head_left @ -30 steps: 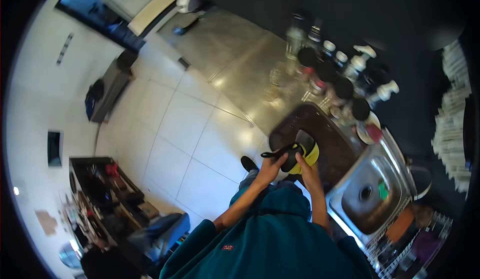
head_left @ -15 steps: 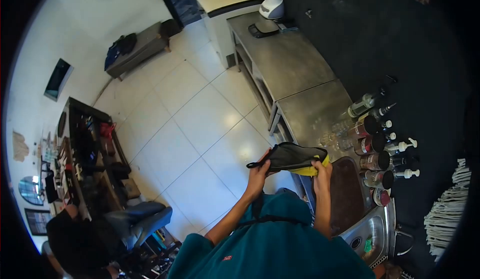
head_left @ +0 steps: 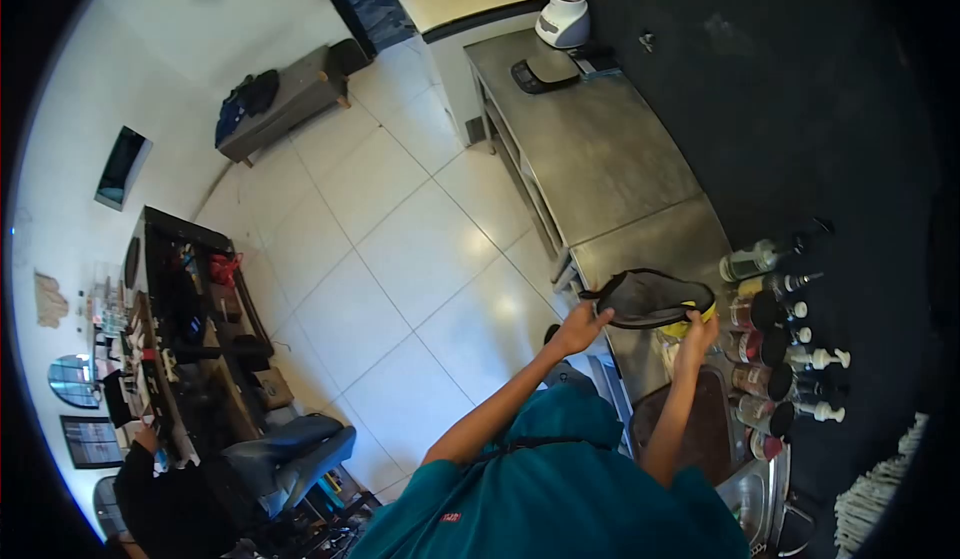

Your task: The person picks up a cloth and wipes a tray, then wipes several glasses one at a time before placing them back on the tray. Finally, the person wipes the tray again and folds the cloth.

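Note:
A zip pouch (head_left: 650, 297), dark grey inside with black edging and some yellow on its outside, stretches between my two hands over the metal counter's near edge. Its mouth gapes toward me, and I cannot make out anything inside. At its left end, my left hand (head_left: 582, 329) pinches the black rim. My right hand (head_left: 698, 337) grips the opposite end by the yellow part, thumb on top. Just right of the pouch, jars with dark lids (head_left: 752, 309) stand in a row along the dark wall.
The steel counter (head_left: 610, 149) bears a kitchen scale (head_left: 545, 74) and a white appliance base (head_left: 563, 21). Pump bottles (head_left: 822, 359), a brown tray (head_left: 690, 414) and a sink (head_left: 745, 494) are on the right. At lower left, a person in black (head_left: 175, 504) is beside a cluttered shelf (head_left: 200, 309).
Both hands have moved right with the pouch, from over the floor's edge to over the counter. The pouch's mouth has turned more toward me, and the camera view has shifted.

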Action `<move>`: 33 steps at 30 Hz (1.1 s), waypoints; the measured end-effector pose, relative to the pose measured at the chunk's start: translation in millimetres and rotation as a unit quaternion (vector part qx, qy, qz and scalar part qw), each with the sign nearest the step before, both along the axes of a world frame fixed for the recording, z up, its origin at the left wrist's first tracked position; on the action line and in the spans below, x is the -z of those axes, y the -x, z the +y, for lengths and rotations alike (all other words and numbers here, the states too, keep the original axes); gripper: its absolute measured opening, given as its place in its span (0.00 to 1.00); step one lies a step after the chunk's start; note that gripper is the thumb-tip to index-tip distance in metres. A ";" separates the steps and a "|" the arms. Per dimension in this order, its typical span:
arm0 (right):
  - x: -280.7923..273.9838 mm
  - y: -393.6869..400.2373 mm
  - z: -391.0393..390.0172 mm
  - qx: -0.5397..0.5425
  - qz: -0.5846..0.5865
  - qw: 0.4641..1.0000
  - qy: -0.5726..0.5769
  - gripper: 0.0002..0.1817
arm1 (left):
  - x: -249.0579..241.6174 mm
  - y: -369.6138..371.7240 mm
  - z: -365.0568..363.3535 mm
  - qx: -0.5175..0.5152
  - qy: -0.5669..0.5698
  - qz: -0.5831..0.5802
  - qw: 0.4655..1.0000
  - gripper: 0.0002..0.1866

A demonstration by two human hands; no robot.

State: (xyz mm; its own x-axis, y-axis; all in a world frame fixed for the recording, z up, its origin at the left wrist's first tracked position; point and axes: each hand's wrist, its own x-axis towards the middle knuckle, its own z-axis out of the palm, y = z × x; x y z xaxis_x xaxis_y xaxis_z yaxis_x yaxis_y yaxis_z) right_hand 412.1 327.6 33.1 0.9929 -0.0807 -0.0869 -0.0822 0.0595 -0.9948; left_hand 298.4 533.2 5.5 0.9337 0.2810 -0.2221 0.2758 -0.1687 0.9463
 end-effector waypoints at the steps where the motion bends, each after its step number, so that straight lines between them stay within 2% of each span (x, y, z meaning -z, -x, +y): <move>1: 31.0 -20.3 -6.3 -0.002 0.005 1.000 -0.006 0.17 | 15.6 -6.0 3.2 0.022 -0.058 0.030 0.998 0.31; 2: 66.4 -41.1 -12.8 0.024 -0.042 0.988 0.147 0.18 | 17.0 -6.9 8.3 0.033 -0.009 0.011 0.999 0.31; 3: 95.7 -56.2 -15.1 0.052 -0.090 0.948 0.300 0.19 | 17.6 -8.1 14.2 0.046 0.043 -0.011 0.998 0.31; 5: 115.5 -73.8 -7.1 0.055 -0.084 0.958 0.270 0.19 | 17.4 -4.7 36.7 0.058 0.069 0.005 0.996 0.29; 6: 112.9 -72.3 -0.8 0.048 -0.043 0.964 0.258 0.20 | 17.1 1.4 46.9 0.072 0.099 0.028 0.992 0.28; 7: 110.2 -63.5 -0.7 0.045 0.004 0.967 0.249 0.21 | 18.1 3.2 56.6 0.044 0.105 0.058 0.992 0.26; 8: 100.3 -60.3 0.0 -0.012 0.082 0.977 0.195 0.24 | 26.4 6.3 62.8 0.029 0.090 0.077 0.993 0.26; 10: 86.9 -54.0 29.7 0.010 0.010 0.965 0.262 0.22 | 31.7 -0.6 73.6 0.035 0.074 0.092 0.992 0.26; 11: 62.5 -47.0 45.8 -0.020 -0.002 0.976 0.218 0.19 | 25.8 -7.0 77.3 0.030 0.063 0.062 0.996 0.26; 12: 64.5 -47.0 52.1 -0.052 -0.027 0.974 0.219 0.15 | 18.7 -10.5 79.1 0.027 0.055 0.034 0.998 0.27; 13: 48.8 -40.9 63.8 -0.071 0.021 0.973 0.218 0.13 | 9.5 -18.9 81.8 0.023 0.033 0.018 0.999 0.29; 14: -5.5 -26.7 89.8 -0.098 0.062 0.983 0.145 0.12 | 5.5 -27.7 85.4 0.039 -0.026 -0.036 0.998 0.32; 16: -36.5 -10.3 111.9 -0.163 0.048 0.979 0.115 0.11 | -32.9 -47.5 94.7 0.037 -0.053 -0.134 0.989 0.36; 17: -52.1 -0.5 121.3 -0.167 -0.005 0.970 0.175 0.13 | -46.4 -58.9 102.7 0.071 -0.080 -0.194 0.975 0.36; 18: -88.6 14.4 136.3 -0.177 0.041 0.980 0.076 0.14 | -60.5 -64.1 110.4 0.106 -0.088 -0.230 0.963 0.36; 19: -104.3 28.1 138.4 -0.176 0.015 0.977 0.122 0.14 | -74.4 -66.9 117.7 0.158 -0.105 -0.238 0.953 0.36; 20: -112.8 41.8 139.3 -0.165 -0.019 0.977 0.136 0.13 | -85.3 -68.1 122.8 0.191 -0.082 -0.203 0.957 0.29; 21: -127.4 59.8 140.2 -0.127 -0.037 0.982 0.136 0.13 | -78.8 -67.1 129.5 0.249 0.016 -0.116 0.961 0.19; 22: -139.2 79.6 139.9 -0.072 -0.023 0.990 0.123 0.12 | -89.4 -65.9 131.7 0.301 0.078 -0.102 0.945 0.11; 24: -152.5 121.5 132.7 0.029 -0.030 0.990 0.136 0.11 | -107.8 -57.1 130.1 0.358 0.128 -0.057 0.923 0.11; 25: -158.3 144.5 126.8 0.080 -0.047 0.982 0.166 0.11 | -118.1 -50.8 120.2 0.364 0.136 -0.103 0.915 0.10; 27: -183.3 190.7 111.5 0.153 -0.023 0.976 0.154 0.07 | -147.7 -38.7 97.7 0.372 0.208 -0.081 0.901 0.08; 29: -191.4 243.0 98.1 0.253 -0.071 0.941 0.215 0.08 | -187.4 -13.8 58.9 0.413 0.238 -0.113 0.872 0.08; 31: -199.5 285.6 83.1 0.344 -0.058 0.920 0.177 0.09 | -218.7 9.6 21.6 0.455 0.282 -0.136 0.834 0.08; 33: -208.1 339.1 63.3 0.414 -0.166 0.857 0.257 0.10 | -236.7 46.8 -24.9 0.507 0.296 -0.163 0.793 0.06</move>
